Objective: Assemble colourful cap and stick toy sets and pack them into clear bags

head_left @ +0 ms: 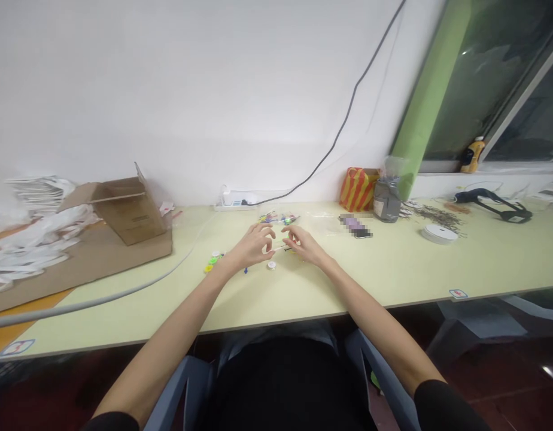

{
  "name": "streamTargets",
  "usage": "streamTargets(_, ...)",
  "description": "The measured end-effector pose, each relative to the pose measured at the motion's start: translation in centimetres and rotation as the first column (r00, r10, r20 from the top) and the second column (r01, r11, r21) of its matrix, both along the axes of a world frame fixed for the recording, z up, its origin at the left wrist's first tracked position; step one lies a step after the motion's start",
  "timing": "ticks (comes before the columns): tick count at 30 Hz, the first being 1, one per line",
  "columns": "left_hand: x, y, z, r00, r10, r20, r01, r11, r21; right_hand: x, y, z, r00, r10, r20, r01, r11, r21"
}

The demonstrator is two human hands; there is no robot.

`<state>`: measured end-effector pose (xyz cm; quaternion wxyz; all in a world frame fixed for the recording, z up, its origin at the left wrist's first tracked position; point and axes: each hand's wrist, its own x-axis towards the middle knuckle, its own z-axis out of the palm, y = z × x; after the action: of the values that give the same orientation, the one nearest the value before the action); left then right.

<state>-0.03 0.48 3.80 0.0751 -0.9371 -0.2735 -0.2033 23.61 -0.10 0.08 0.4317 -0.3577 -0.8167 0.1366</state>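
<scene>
The person's left hand (249,247) and right hand (306,245) hover low over the bench (393,263), facing each other. The fingers (270,231) of both hands curl inward and stand narrow around a thin pale stick (280,246), which lies between them near the fingertips. It is too small to tell whether either hand pinches it or only comes close.

Just below the left hand lie a small white disc (271,264) and a blue pin (246,270). Green and yellow pieces (212,262) sit further left. Behind the hands, a clear plastic bag (279,218) holds more coloured bits. As far as the view shows, the small parts lie loose and apart, and no finished assembly can be made out.

Further along the bench are a white reel (439,234), a grey tub (386,200), a striped bag (358,189) and a blurred object (355,225). A cardboard box (124,209) stands at the left.
</scene>
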Motion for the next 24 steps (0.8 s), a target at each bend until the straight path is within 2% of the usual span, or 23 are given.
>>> streamTargets(3,0.7,-0.6,-0.9,0.997,0.018,0.081,-0.022,0.998,0.057,-1.4,-0.4,-0.6,0.997,0.047,0.066,-0.045,0.999,-0.022)
streamTargets(6,0.3,-0.8,-1.9,0.985,0.051,0.165,-0.065,0.995,0.074,-2.2,-0.6,-1.2,0.993,0.045,0.109,-0.034,0.994,-0.105)
streamTargets(9,-0.3,-0.6,-2.6,0.976,0.069,0.205,-0.077,0.997,0.030,-2.5,-0.6,-1.5,0.997,0.038,0.067,-0.025,0.983,-0.179)
streamTargets(12,-0.7,-0.3,-2.8,0.953,0.125,0.277,-0.114,0.992,-0.054,-2.4,-0.6,-1.4,0.996,0.074,-0.046,-0.084,0.964,-0.252)
streamTargets(14,-0.6,-0.3,-2.8,0.931,0.160,0.328,-0.126,0.984,-0.123,-2.3,-0.6,-1.2,0.982,0.118,-0.149,-0.163,0.926,-0.340)
streamTargets(18,-0.4,-0.5,-2.4,0.914,0.176,0.365,-0.078,0.961,-0.267,-1.9,-0.9,-0.6,0.936,0.180,-0.302,-0.315,0.811,-0.492)
streamTargets(21,-0.5,-0.6,-2.1,0.936,0.149,0.320,-0.039,0.945,-0.323,-1.6,-1.2,-0.2,0.919,0.183,-0.349,-0.363,0.738,-0.569)
streamTargets(24,-0.8,-0.5,-2.0,0.950,0.141,0.280,-0.037,0.938,-0.345,-1.4,-1.5,0.1,0.925,0.182,-0.332,-0.358,0.707,-0.610)
